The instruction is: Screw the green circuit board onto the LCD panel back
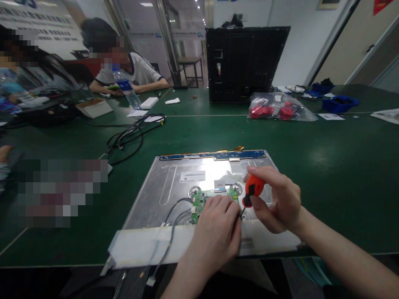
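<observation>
A flat metal display panel [149,195] lies face down on the table, with a blue circuit strip [193,157] along its far edge. Near its middle sits a green circuit board [197,199] with grey cables plugged in at its left side. My left hand [220,222] rests over this board, fingers bent together and gripping at its right part; the fingertips are partly hidden. My right hand [277,199] holds an orange and black screwdriver [254,186]. The screwdriver is tilted, its tip down by the board's right edge, close to my left fingers.
Behind the panel stands a large black screen housing [246,62], with a plastic bag of red parts [280,109] before it. Black cables [134,133] lie to the left near a water bottle [126,89]. Across the table sit two people; a blue tray [339,104] is at right.
</observation>
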A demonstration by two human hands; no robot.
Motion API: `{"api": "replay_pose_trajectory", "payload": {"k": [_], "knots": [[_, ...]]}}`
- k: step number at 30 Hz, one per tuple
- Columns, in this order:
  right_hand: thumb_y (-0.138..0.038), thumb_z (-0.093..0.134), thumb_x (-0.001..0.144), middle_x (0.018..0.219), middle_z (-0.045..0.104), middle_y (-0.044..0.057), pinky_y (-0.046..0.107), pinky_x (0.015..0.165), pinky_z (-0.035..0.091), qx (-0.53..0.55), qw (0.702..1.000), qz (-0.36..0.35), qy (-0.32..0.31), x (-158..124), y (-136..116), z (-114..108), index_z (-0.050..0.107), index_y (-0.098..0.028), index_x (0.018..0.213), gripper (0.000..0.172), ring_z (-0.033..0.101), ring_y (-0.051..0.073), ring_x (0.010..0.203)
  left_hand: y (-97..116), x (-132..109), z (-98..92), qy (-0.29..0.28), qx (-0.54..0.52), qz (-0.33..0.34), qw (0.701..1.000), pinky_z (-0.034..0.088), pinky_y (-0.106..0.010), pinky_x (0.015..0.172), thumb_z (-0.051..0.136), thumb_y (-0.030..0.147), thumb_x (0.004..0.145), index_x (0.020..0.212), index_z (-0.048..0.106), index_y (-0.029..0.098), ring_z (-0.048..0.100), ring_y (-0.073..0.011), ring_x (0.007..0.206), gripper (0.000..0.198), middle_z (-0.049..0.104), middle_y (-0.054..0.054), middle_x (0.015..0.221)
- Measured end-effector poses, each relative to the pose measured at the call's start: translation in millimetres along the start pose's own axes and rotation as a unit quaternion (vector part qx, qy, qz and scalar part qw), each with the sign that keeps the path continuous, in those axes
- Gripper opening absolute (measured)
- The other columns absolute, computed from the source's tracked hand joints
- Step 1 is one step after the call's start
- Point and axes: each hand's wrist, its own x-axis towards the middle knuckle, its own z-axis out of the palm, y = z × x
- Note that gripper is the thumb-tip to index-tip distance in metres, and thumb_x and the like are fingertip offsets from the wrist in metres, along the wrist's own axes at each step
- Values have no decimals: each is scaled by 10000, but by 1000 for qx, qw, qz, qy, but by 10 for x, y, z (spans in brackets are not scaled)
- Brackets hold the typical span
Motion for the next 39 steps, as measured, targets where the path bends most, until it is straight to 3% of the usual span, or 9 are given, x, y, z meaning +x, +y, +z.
{"api": "replay_pose_trajectory", "payload": {"k": [6, 10, 15, 24, 29, 36, 39], "knots": [[-204, 683, 914, 777, 650, -10, 285, 464, 461, -43, 999, -11, 20, 21, 19, 37, 541, -202, 1468, 572, 555, 161, 577, 12, 3, 5, 20, 3, 6, 1000, 517, -434, 828, 554, 94, 901, 959, 618, 197, 620, -277, 921, 134, 693, -76, 973], [-248, 657, 936, 799, 665, 3, 295, 502, 536, -18, 1000, -24, 4, 37, 25, 15, 514, -195, 1492, 577, 621, 182, 635, 15, 12, 2, 13, 3, 2, 1000, 517, -437, 829, 553, 97, 900, 941, 612, 199, 620, -277, 917, 125, 692, -75, 971], [-134, 537, 894, 886, 704, 47, 322, 549, 602, 25, 999, 4, -35, 39, -7, -33, 484, -168, 1522, 631, 690, 206, 714, 4, 14, -5, -4, 0, -2, 1000, 506, -436, 836, 565, 115, 917, 969, 619, 200, 615, -283, 929, 113, 683, -71, 974], [-164, 684, 895, 783, 649, -5, 284, 431, 452, -29, 999, -29, 19, 32, 32, 23, 543, -168, 1440, 563, 539, 154, 545, 16, -3, -1, 13, -1, 3, 1000, 509, -439, 833, 548, 97, 907, 954, 621, 194, 616, -284, 927, 130, 689, -80, 977], [-266, 648, 959, 832, 667, 25, 296, 495, 516, -17, 999, -39, 11, 33, 33, 11, 548, -145, 1433, 499, 616, 175, 634, 13, 2, 1, 20, -2, 3, 1000, 496, -426, 817, 537, 86, 908, 937, 620, 191, 610, -278, 914, 137, 674, -76, 959], [-126, 537, 880, 926, 692, 64, 326, 588, 599, 33, 999, 5, -26, 13, -8, -14, 503, -118, 1487, 607, 687, 203, 740, 15, -2, 10, -8, -6, -3, 1000, 486, -441, 839, 567, 114, 928, 972, 630, 185, 600, -288, 942, 104, 676, -74, 984], [-104, 554, 865, 904, 688, 55, 310, 546, 577, 31, 999, -2, -13, 9, -3, 9, 504, -111, 1490, 627, 673, 192, 695, 15, 1, 7, -10, -8, -5, 1000, 484, -439, 837, 547, 118, 944, 972, 622, 188, 600, -286, 937, 107, 673, -73, 979]]}}
